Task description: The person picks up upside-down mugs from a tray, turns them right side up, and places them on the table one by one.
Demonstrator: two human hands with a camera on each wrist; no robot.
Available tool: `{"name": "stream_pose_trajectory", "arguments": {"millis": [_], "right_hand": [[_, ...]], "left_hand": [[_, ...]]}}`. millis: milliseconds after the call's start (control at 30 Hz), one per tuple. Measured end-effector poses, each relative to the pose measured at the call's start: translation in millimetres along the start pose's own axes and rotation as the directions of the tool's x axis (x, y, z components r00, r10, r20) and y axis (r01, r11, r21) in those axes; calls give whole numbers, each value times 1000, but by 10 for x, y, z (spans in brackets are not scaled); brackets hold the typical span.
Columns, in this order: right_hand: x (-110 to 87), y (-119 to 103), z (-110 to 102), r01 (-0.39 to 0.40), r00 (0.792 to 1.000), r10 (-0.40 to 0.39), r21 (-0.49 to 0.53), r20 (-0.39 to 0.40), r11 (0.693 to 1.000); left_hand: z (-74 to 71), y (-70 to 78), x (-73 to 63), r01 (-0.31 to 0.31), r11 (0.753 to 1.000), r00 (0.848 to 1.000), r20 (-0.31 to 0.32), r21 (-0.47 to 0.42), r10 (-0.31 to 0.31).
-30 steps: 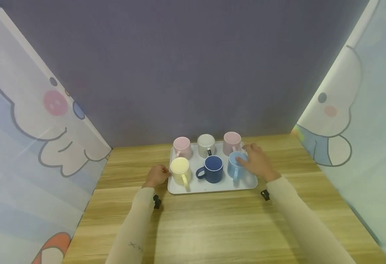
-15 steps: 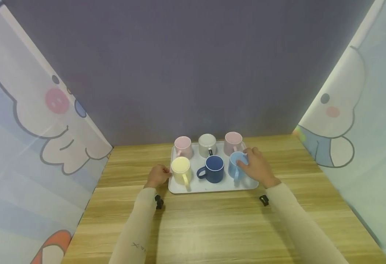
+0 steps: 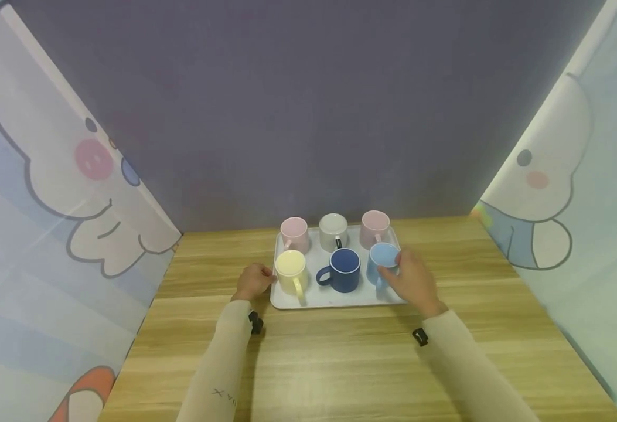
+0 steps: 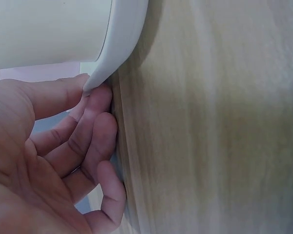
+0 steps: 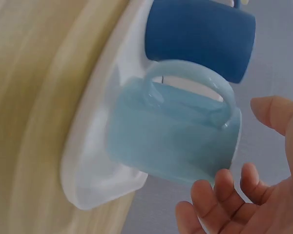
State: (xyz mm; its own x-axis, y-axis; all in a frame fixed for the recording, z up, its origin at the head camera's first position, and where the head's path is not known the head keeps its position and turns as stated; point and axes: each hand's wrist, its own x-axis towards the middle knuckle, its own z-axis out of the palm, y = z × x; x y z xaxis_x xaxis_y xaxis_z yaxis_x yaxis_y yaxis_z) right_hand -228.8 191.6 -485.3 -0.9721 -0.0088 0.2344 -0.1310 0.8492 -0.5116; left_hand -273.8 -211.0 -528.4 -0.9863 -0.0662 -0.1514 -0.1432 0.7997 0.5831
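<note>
My left hand (image 3: 254,280) pinches the left edge of a white tray (image 3: 319,300); in the left wrist view the thumb lies on the rim (image 4: 100,78) and the curled fingers are underneath. My right hand (image 3: 412,280) is beside a light blue mug (image 3: 374,266) standing at the tray's front right. In the right wrist view its fingertips (image 5: 224,180) are at the mug's side near the rim, and the thumb stands apart from it. Also on the tray are a dark blue mug (image 3: 345,275), a yellow mug (image 3: 291,276), a white mug (image 3: 331,236) and two pink mugs (image 3: 295,237).
The tray lies on a wooden table (image 3: 329,363), its back edge close to a dark grey wall (image 3: 308,117). Printed cartoon sheets (image 3: 545,146) hang at both sides. The mugs stand in two rows, close together.
My right fingers have drawn back from behind the light blue mug toward its right side. The left hand keeps its hold on the tray edge, and the mugs keep their places on it.
</note>
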Motion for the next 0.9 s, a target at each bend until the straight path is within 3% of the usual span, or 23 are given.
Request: {"name": "stream_pose_trajectory", "arguments": {"millis": [267,433,700,900], "right_hand": [[-132,-42,133,-85,994,87,-40,59,996],[-183,-82,235,-116,990,116,-5,81,993],[-217,-133,333,-114,993,113,53,23,992],[-211,-140,378,-107,993,112,151,-26,983]], "left_hand": [[-7,13,0,9,1000,1000,-9,4,-9],[12,16,-15,19,1000,1000,-15,4,-19],[56,40,-47,47,999,998,-34,2,-47],[80,32,-60,26,998,998,-57,-60,-30]]}}
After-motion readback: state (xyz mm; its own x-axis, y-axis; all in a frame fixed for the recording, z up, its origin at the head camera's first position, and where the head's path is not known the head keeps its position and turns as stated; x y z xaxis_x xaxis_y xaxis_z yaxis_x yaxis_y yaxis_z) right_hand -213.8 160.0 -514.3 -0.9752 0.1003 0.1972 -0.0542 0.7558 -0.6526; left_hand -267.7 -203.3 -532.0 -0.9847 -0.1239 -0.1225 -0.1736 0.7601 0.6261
